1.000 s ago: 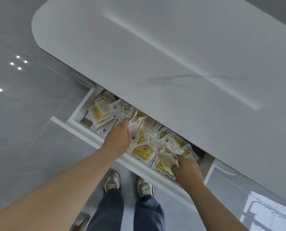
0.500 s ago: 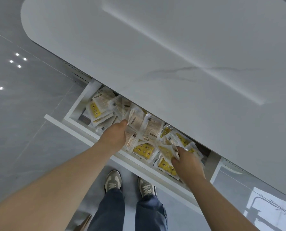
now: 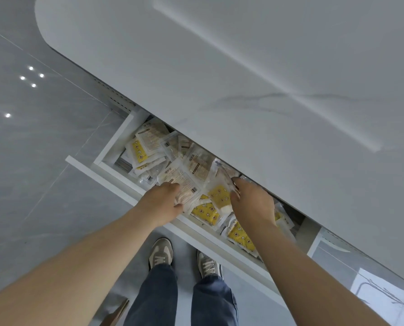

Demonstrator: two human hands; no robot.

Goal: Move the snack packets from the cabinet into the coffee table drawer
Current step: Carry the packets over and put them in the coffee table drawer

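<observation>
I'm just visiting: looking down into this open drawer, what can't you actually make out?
All in the head view:
- The back of the drawer, and any packets lying there, is hidden under the tabletop.
- The print on the packets is too small to read.
- The back of the right hand covers most of its fingers, so whether it grips a packet is unclear.
- The drawer's right end is partly hidden behind the right forearm.
</observation>
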